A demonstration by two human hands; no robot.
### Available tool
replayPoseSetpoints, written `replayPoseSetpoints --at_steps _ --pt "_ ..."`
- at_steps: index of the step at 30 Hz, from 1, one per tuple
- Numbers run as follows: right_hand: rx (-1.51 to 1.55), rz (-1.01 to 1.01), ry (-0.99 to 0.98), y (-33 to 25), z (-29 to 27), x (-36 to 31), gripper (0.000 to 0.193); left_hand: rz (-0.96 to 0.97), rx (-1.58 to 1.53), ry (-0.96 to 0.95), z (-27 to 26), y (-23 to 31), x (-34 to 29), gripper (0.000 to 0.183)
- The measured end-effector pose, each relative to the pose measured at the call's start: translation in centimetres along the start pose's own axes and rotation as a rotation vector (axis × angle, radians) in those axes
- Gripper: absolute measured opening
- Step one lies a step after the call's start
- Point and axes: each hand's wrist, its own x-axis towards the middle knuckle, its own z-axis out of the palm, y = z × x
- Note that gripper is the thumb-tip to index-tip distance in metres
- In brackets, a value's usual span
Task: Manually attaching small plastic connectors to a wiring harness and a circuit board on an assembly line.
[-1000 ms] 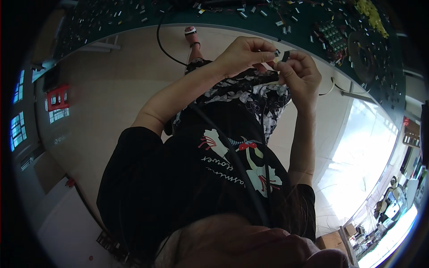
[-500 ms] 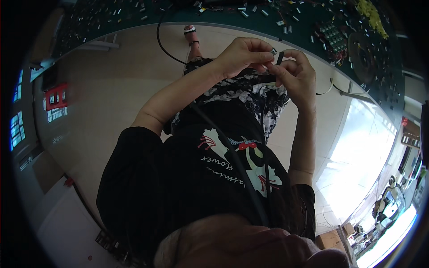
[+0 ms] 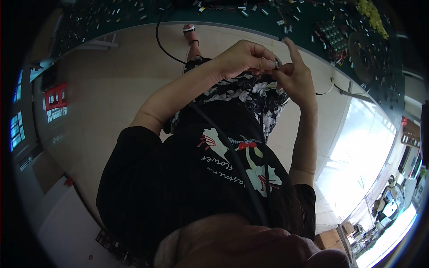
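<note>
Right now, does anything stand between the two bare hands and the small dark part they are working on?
Nothing visible does. The left hand and right hand meet directly at the small dark part, pinched between their fingertips above the patterned skirt.

Red rectangular sign with pale panels (image 3: 55, 101) seen at far left, on wall beside blue-lit windows. Small red sign (image 3: 404, 121) noted at right edge, near shelving; detail too small to tell. Brown cardboard box (image 3: 330, 238) seen at lower right, on floor, beside pale glossy floor patch. White printed graphic with red and teal accents (image 3: 250, 167) carried on front of black shirt. No screens made out.
</note>
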Motion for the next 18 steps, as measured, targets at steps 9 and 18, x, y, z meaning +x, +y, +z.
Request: replayPoseSetpoints --at_steps 9,18 --pt "0.422 0.035 0.115 1.7 0.3 0.1 0.038 0.076 -0.066 0.26 -0.1 0.8 -0.5 0.019" --pt "0.548 0.014 0.163 0.3 1.2 0.0 0.013 0.089 -0.116 0.258 0.7 0.2 -0.4 0.02"
